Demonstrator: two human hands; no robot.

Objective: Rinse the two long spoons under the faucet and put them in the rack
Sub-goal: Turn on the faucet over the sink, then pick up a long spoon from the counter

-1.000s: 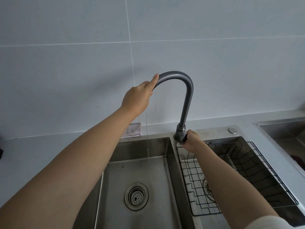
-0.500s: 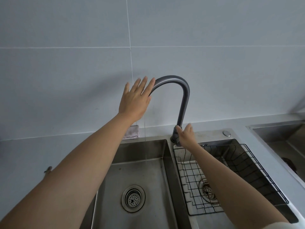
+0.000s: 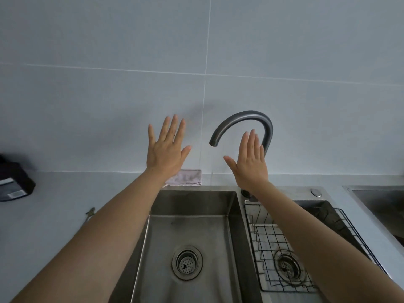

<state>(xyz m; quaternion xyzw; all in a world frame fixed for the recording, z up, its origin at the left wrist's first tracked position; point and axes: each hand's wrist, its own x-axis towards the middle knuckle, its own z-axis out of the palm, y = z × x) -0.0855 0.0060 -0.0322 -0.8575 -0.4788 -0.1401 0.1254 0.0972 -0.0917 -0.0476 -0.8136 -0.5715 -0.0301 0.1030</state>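
A dark curved faucet [image 3: 244, 118] arches over the left sink basin [image 3: 188, 217], its spout pointing left and down; a thin trickle falls below it. My left hand [image 3: 167, 153] is raised flat with fingers spread, left of the spout and touching nothing. My right hand [image 3: 251, 162] is also raised with straight fingers, in front of the faucet's upright pipe, holding nothing. A black wire rack [image 3: 282, 248] sits in the right basin with nothing visible in it. No long spoons are in view.
A folded grey cloth [image 3: 185, 177] lies on the counter behind the left basin. A dark bag [image 3: 13, 182] stands at the far left, and a small dark object [image 3: 90, 213] lies on the counter. Another steel basin [image 3: 384, 204] is at the far right.
My left hand let go of the faucet spout and moved left, fingers spread. My right hand left the faucet base and rose with straight fingers. The view shifted to the left.
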